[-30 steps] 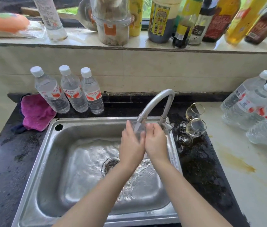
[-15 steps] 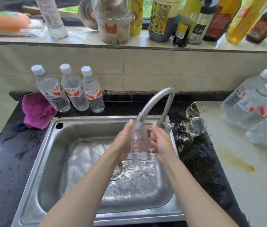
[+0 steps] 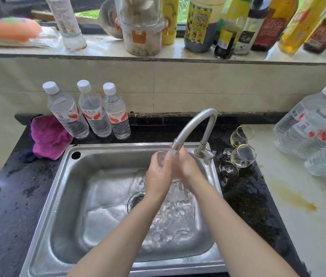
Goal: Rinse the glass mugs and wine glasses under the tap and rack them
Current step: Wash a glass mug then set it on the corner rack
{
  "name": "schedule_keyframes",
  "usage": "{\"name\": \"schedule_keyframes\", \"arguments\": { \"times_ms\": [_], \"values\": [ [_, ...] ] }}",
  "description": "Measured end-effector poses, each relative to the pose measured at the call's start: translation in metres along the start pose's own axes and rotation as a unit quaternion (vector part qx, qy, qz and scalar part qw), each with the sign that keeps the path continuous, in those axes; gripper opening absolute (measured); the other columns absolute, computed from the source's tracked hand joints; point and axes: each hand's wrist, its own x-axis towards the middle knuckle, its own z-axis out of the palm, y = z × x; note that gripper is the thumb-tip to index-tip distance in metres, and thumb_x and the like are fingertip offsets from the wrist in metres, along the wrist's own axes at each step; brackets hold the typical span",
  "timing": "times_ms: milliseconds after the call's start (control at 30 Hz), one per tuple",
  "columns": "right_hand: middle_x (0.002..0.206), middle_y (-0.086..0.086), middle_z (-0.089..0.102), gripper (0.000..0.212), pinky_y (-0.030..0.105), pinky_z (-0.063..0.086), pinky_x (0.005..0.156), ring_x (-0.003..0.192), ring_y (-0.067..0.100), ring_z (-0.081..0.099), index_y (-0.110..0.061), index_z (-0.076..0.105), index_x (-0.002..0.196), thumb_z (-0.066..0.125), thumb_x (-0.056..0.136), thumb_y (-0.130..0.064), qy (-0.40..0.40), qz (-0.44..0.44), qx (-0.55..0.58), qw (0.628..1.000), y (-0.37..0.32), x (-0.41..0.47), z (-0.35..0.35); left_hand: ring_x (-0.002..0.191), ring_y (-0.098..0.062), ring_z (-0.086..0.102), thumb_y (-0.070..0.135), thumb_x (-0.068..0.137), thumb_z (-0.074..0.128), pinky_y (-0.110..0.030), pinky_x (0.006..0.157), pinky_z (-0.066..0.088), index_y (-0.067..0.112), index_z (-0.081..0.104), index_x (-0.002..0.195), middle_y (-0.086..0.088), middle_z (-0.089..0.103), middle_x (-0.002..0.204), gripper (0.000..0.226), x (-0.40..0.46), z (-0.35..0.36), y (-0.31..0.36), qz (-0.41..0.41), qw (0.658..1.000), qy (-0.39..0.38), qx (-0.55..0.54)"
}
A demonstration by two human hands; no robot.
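A clear glass mug (image 3: 163, 159) sits between both hands right under the spout of the curved metal tap (image 3: 195, 126), over the steel sink (image 3: 62, 186). My left hand (image 3: 159, 176) wraps round its left side and my right hand (image 3: 188, 166) holds its right side; most of the mug is hidden by fingers. Water runs down past the hands and splashes over the sink floor. Two wine glasses (image 3: 243, 155) lie tipped on the dark wet counter right of the tap, the far one (image 3: 242, 134) behind the near one.
Three water bottles (image 3: 92, 110) and a magenta cloth (image 3: 50, 136) stand at the back left of the sink. Large water bottles (image 3: 314, 132) lie on the pale, stained counter at the right. A ledge above holds sauce bottles and a plastic jar (image 3: 141, 27).
The mug, tilted lower and plainly visible half a second ago, has been raised back up against the spout, and both hands have closed in around it.
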Motion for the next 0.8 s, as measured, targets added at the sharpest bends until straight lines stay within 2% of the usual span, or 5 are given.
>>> {"name": "schedule_keyframes", "arguments": {
  "times_ms": [200, 400, 533, 667, 800],
  "values": [
    [0.126, 0.01, 0.054, 0.038, 0.034, 0.039, 0.097, 0.116, 0.023, 0.049, -0.008, 0.045, 0.129, 0.03, 0.102, -0.031, 0.077, -0.278, -0.314, 0.904, 0.025, -0.032, 0.025, 0.078, -0.01, 0.056, 0.043, 0.097, 0.042, -0.027, 0.067, 0.045, 0.013, 0.054, 0.098, 0.003, 0.059, 0.086, 0.032, 0.023, -0.014, 0.017, -0.009, 0.998, 0.046, -0.038],
    [0.098, 0.001, 0.064, 0.026, 0.023, 0.049, 0.063, 0.081, 0.011, 0.06, -0.021, 0.054, 0.109, 0.04, 0.099, -0.04, -0.014, -0.085, -0.051, 0.995, 0.001, -0.006, 0.005, 0.076, -0.019, 0.058, 0.048, 0.092, 0.047, -0.038, 0.065, 0.051, 0.014, 0.057, 0.096, -0.007, 0.063, 0.088, 0.035, 0.008, -0.006, 0.006, -0.012, 1.0, -0.015, -0.012],
    [0.13, -0.004, 0.05, 0.048, 0.021, 0.041, 0.094, 0.116, 0.01, 0.052, -0.017, 0.033, 0.14, 0.027, 0.1, -0.042, 0.055, -0.209, -0.214, 0.953, 0.028, -0.031, 0.021, 0.091, -0.023, 0.061, 0.064, 0.082, 0.045, -0.047, 0.085, 0.051, 0.007, 0.054, 0.107, -0.009, 0.065, 0.102, 0.063, 0.024, -0.012, 0.011, -0.004, 1.0, 0.005, 0.029],
    [0.09, -0.001, 0.07, 0.058, 0.041, 0.052, 0.086, 0.088, 0.018, 0.066, -0.019, 0.062, 0.107, 0.034, 0.088, -0.066, 0.047, -0.092, -0.049, 0.993, 0.017, 0.002, 0.005, 0.127, -0.019, 0.042, 0.055, 0.093, 0.036, -0.041, 0.104, 0.039, 0.02, 0.021, 0.147, -0.004, 0.044, 0.137, 0.066, -0.001, -0.001, 0.004, 0.057, 0.984, -0.059, 0.157],
    [0.108, 0.004, 0.072, 0.093, 0.046, 0.048, 0.098, 0.104, 0.021, 0.067, -0.02, 0.067, 0.114, 0.028, 0.067, -0.09, 0.025, -0.012, 0.081, 0.996, 0.017, 0.008, -0.005, 0.118, -0.014, 0.048, 0.055, 0.088, 0.036, -0.038, 0.097, 0.043, 0.027, 0.033, 0.139, 0.004, 0.053, 0.127, 0.058, 0.006, -0.004, -0.001, 0.161, 0.963, -0.095, 0.195]
  ]
}}
